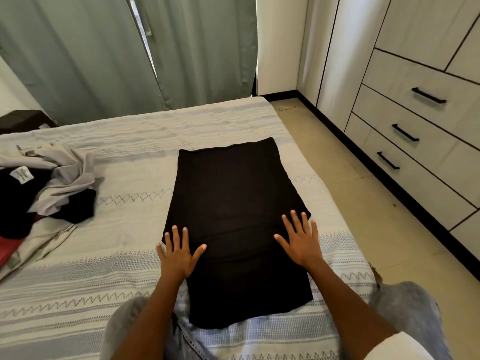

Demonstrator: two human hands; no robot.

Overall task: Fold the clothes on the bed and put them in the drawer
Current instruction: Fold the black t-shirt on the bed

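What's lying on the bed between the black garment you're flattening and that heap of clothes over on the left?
Only bare bedspread lies between the black garment and the clothes heap, as the head view shows.

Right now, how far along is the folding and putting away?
Early on. Nothing visible is finished. In hand: the black garment lies flat on the bed, partly folded into a long strip, with the left hand and right hand pressing it flat. Left: an unfolded pile of clothes at the bed's left, and the drawers all look closed.
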